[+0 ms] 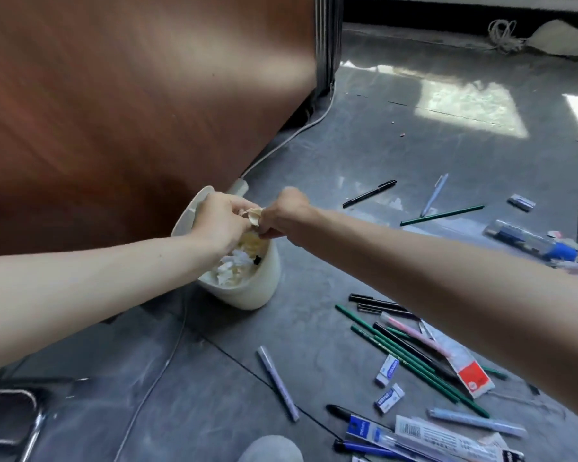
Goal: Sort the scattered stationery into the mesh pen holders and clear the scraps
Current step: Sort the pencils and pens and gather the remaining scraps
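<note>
Both my hands meet above a small white bin (251, 288) on the grey floor. The bin holds crumpled white and yellowish scraps (237, 263). My left hand (219, 221) and my right hand (286, 213) both pinch a pale paper scrap (254, 215) between them, right over the bin's mouth. Scattered stationery lies to the right: green pencils (411, 358), black pens (369, 194), a lilac pen (277, 383), two erasers (388, 383), and packets of refills (447, 438). A dark mesh holder (7, 418) shows at the bottom left edge.
A brown wooden panel (114, 111) rises behind the bin on the left. A white cable (291, 135) runs along its base, and a thin wire (161, 371) crosses the floor near me. A plastic pen box (528, 240) sits at the right.
</note>
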`<state>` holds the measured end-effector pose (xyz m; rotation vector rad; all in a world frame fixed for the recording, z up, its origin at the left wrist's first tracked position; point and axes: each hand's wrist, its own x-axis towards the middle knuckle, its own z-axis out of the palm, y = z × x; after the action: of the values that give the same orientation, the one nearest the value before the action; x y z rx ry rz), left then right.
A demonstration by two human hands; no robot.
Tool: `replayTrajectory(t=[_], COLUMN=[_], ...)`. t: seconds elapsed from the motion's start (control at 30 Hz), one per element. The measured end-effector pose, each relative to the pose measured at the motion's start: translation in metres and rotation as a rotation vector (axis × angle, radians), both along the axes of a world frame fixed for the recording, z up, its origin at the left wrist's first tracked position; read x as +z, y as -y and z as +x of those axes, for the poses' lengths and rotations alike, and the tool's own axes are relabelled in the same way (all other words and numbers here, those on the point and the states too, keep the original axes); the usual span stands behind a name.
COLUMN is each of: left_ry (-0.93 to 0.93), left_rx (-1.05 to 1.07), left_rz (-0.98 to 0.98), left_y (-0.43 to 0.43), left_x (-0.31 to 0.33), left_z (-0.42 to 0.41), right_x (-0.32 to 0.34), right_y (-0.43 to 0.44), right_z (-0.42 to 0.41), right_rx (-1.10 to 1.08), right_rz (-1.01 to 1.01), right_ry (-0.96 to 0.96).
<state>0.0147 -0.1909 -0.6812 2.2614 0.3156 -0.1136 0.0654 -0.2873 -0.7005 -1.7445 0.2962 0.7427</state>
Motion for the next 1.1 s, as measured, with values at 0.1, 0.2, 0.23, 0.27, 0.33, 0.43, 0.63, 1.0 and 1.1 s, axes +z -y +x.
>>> replayTrajectory(t=[0.1,0.2,0.23,0.27,0.33,0.43,0.63,1.0,1.1], left_ry=[0.013,0.012,0.002,-0.005,-0.017,-0.089,-0.138,0.009,0.064], left_rx=[0.054,0.078,0.086,0.096,0.088,0.02,-0.048,-0.057,-0.098], left_rz=[0.115,0.3,0.361,0.402,0.439,0.427,0.338,0.285,0.321], left_y=[-0.009,-0.017,-0.019,-0.021,-0.024,-0.028,-0.036,-0.012,0.011], left_x=[-0.004,-0.011,-0.014,-0.017,-0.023,-0.031,-0.034,-0.037,-0.042], left_z=[-0.01,-0.014,-0.013,-0.013,-0.012,-0.013,-0.013,-0.007,0.005], right_x=[-0.006,-0.012,-0.012,-0.012,-0.011,-0.009,-0.006,-0.009,-0.008], right_y=[-0.016,-0.026,-0.027,-0.027,-0.024,-0.018,-0.009,0.008,0.029], right_z=[-0.005,-0.007,-0.007,-0.006,-0.007,-0.01,-0.017,-0.02,-0.017], right_rx=[0.05,0.1,0.122,0.147,0.207,0.378,0.448,0.382,0.214], right_rz=[-0.059,-0.095,-0.127,-0.15,-0.202,-0.252,-0.175,-0.194,-0.279], right_ry=[0.03,0.069,0.093,0.116,0.173,0.254,0.319,0.524,0.647])
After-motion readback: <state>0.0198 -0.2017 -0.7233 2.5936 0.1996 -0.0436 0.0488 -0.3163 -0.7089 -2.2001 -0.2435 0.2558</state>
